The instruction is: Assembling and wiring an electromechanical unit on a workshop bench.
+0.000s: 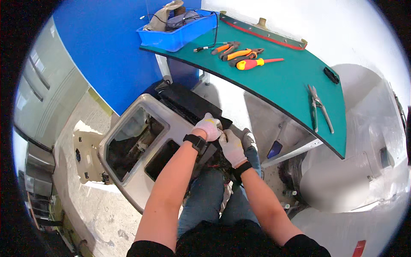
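Note:
Both my hands wear pale work gloves and meet close together above my knees. My left hand [208,127] is closed at the edge of a long black part [188,102], fingers pinched. Just to its right, my right hand [232,147] is closed too, its fingertips almost touching the left. What they grip between them is too small and covered to make out. Beside the black part, to the left, lies a large beige housing [173,128] with a clear window [132,143] and a smaller dark opening [162,159]. Dark parts show through the window.
A green-topped table [282,81] bears pliers [243,54], a red-yellow screwdriver [257,64], snips [317,109] and a curved strip [265,32]. A blue bin [177,37] with cables stands at its far left. On the floor, left, lies a beige panel [90,158].

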Demonstrator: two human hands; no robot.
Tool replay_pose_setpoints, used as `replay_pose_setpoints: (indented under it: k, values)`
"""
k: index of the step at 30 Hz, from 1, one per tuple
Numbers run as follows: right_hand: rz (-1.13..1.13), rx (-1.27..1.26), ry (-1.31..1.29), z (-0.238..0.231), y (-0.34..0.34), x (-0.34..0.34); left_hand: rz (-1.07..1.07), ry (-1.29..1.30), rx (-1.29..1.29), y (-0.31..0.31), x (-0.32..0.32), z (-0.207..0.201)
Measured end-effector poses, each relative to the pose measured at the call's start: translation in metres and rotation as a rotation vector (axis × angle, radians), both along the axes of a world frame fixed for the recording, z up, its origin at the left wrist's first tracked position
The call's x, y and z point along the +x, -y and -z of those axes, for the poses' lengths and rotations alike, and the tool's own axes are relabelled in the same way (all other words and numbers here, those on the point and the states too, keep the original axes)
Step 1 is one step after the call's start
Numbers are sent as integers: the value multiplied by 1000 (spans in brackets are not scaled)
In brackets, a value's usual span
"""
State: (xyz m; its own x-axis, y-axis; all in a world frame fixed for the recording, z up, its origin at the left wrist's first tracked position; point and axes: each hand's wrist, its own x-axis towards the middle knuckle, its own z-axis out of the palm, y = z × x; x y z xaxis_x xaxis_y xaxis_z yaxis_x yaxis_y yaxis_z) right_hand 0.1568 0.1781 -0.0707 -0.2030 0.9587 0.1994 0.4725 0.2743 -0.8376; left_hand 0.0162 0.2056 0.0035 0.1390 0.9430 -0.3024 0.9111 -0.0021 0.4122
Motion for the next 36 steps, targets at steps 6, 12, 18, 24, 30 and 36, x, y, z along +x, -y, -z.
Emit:
replay_pose_setpoints:
  k: [6, 12, 18, 24, 30, 36]
  values:
    - [6, -57, -25, 3, 3, -1, 35, -3, 80, 0, -3, 11]
    - [103, 74, -63, 12, 8, -6, 36, 48, 120, 1, -6, 16]
    - [-127, 86, 24, 10, -7, 11, 51, 51, 125, -1, -7, 18]
    - [-249, -27, 114, -6, -13, 12, 16, 87, 192, 1, -9, 20]
    - [-195, 55, 15, 4, -11, 5, 13, 94, 169, -1, -10, 20]
    - [-58, -17, -41, 7, -1, -6, 46, 83, 152, 1, -9, 14]
